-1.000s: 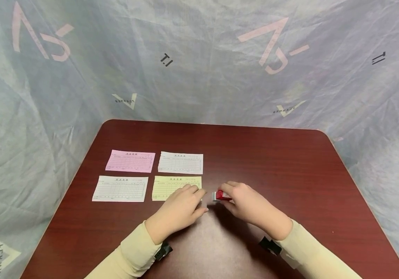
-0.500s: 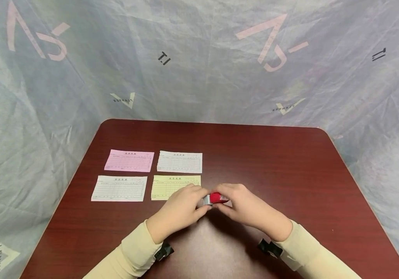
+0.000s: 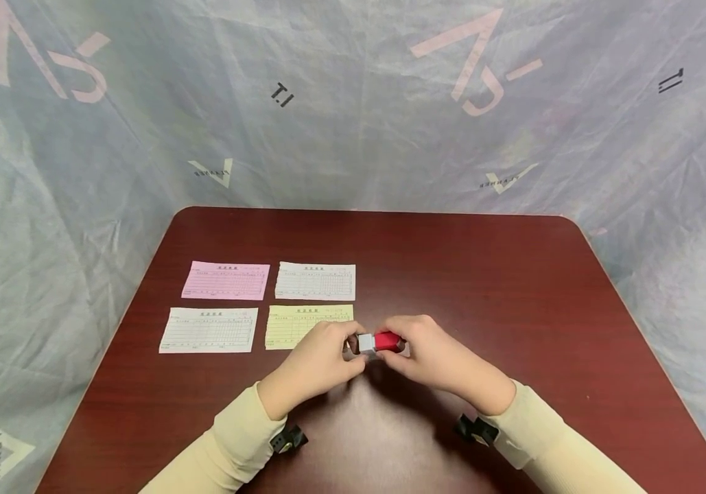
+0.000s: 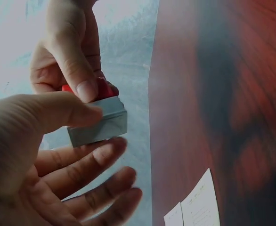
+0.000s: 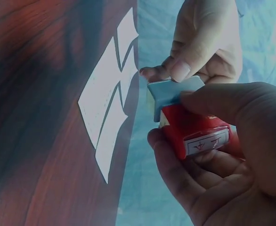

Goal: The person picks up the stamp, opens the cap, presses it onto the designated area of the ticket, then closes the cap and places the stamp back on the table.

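My right hand [image 3: 436,353] grips the red body of a small rubber stamp [image 5: 190,122], thumb on top and fingers beneath. A label with red marks shows on the stamp's end in the right wrist view. From the other side my left hand [image 3: 322,357] pinches the grey cap [image 4: 107,125] between thumb and index finger, its other fingers loosely bent below. Cap and red body lie in line and close against each other, held over the table near its middle. Just beyond my left hand is a yellow form [image 3: 303,322], partly covered by that hand.
Further printed slips lie flat on the left of the dark red table [image 3: 482,274]: a pink form [image 3: 226,280], a white form [image 3: 315,281] behind the yellow one, and another white form [image 3: 208,330] at the left. A grey printed cloth [image 3: 353,137] hangs around the table.
My right hand has brought the stamp leftward to my left hand, which has taken hold of the grey cap. The view has tilted slightly; the forms stay put.
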`<state>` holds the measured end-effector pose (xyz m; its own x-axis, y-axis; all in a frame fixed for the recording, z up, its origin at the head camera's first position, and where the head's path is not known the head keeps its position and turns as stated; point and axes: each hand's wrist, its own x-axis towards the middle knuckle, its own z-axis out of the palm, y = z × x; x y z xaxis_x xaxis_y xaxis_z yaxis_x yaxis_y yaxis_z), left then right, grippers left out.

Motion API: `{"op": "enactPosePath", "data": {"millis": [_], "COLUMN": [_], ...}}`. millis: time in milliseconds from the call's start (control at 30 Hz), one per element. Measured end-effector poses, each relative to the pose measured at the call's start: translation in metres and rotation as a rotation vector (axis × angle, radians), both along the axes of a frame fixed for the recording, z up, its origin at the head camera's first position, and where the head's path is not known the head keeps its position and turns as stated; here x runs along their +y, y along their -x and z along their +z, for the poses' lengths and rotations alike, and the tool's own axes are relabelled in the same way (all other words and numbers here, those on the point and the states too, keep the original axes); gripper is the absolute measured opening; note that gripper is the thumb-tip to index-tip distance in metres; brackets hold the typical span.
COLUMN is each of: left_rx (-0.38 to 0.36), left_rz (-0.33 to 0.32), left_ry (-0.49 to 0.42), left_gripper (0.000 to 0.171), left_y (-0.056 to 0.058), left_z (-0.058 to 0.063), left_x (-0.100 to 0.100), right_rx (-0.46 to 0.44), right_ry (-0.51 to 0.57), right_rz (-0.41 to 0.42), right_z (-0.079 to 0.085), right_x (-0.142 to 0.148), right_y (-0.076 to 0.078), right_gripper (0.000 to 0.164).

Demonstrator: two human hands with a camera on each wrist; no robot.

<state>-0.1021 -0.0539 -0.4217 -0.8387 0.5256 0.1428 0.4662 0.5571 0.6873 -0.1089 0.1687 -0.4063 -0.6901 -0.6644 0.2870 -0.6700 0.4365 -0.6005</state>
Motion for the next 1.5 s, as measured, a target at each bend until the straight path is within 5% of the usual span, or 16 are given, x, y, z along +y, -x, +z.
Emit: {"op": "enactPosePath", "data": {"millis": [500,867,1500], "left_rx": [-0.041,-0.057,0.049], "left_rz": [0.040,-0.005,0.008], "left_ry": [-0.088,-0.127,-0.087], "left_gripper": [0.020,0.023,0.020], "left_y": [0.0022,0.0015,0.0027], "left_z": [-0.0004,-0.0024,-0.0034], "left_x": [0.0039,0.0024,-0.0001], "right_rx": [0.009,0.026,0.056], "right_ry": [0.043,0.068,0.104], "right_rz": [-0.058,-0.064,-0.064], "right_z": [-0.0033,-0.0075,-0.0090], "right_x": [-0.0051,-0.0059,-0.0056], "right_y": [0.0003,0.0011,0.0003], "right_gripper": [0.017,0.018,0.020]}}
